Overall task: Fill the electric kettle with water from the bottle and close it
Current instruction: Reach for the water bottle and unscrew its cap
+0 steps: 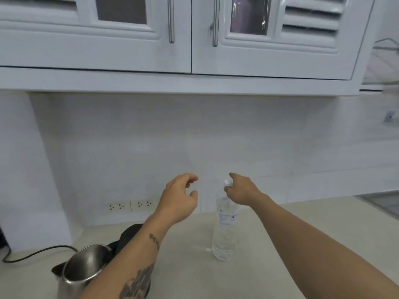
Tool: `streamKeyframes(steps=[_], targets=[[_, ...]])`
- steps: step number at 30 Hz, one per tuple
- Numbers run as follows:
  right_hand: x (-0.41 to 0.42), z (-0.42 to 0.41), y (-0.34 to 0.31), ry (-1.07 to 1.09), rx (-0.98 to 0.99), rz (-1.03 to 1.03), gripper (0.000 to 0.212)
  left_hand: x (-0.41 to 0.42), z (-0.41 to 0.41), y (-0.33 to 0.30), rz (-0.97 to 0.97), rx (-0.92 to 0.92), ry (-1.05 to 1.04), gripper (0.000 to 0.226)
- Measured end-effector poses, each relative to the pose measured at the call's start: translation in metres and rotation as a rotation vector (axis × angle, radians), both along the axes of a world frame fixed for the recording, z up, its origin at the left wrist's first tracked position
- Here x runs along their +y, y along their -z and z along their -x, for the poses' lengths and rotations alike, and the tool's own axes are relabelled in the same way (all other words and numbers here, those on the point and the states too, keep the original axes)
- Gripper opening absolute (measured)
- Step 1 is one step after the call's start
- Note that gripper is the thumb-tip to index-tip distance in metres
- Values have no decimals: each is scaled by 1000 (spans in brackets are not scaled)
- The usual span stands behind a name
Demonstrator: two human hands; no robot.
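A clear plastic water bottle [224,231] stands upright on the beige counter [269,255], with a white cap on top. My right hand [241,188] is at the bottle's top, fingers around the cap. My left hand [179,197] hovers just left of the bottle's neck, fingers curled apart and holding nothing. The steel electric kettle [84,264] sits at the lower left with its black lid [129,234] swung up and open. My left forearm crosses over the kettle's right side and hides part of it.
The kettle's black power cord [36,253] trails left across the counter. Two wall sockets [130,205] sit on the white backsplash behind the kettle. White cabinets [190,35] hang overhead. A sink edge [382,203] shows at the far right.
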State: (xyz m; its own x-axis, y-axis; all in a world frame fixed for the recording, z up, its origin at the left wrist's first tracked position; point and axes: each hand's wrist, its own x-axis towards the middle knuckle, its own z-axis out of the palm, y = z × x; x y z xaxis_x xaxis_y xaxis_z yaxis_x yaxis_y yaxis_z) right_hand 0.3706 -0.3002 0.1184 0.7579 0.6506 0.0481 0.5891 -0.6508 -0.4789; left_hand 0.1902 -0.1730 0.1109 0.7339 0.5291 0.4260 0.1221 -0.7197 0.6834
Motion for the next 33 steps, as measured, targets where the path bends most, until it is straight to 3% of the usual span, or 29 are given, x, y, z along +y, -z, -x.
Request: streamKeyframes(steps=[5, 13, 22, 24, 27, 33], targets=[[13, -20, 7, -10, -120, -6, 44, -4, -16, 11, 55, 21, -65, 35], [13, 12, 11, -189, -219, -24, 34, -11, -14, 46, 149, 82, -135, 38], [10, 47, 9, -158, -36, -170, 34, -35, -8, 84, 403, 145, -69, 85], [11, 58, 7, -195, -12, -134, 33, -32, -7, 87, 445, 166, -39, 93], [14, 70, 2, -235, -130, -18, 34, -24, -4, 87, 458, 208, -9, 100], [6, 67, -13, -416, -182, 89, 18, -20, 2, 84, 491, 193, 21, 101]])
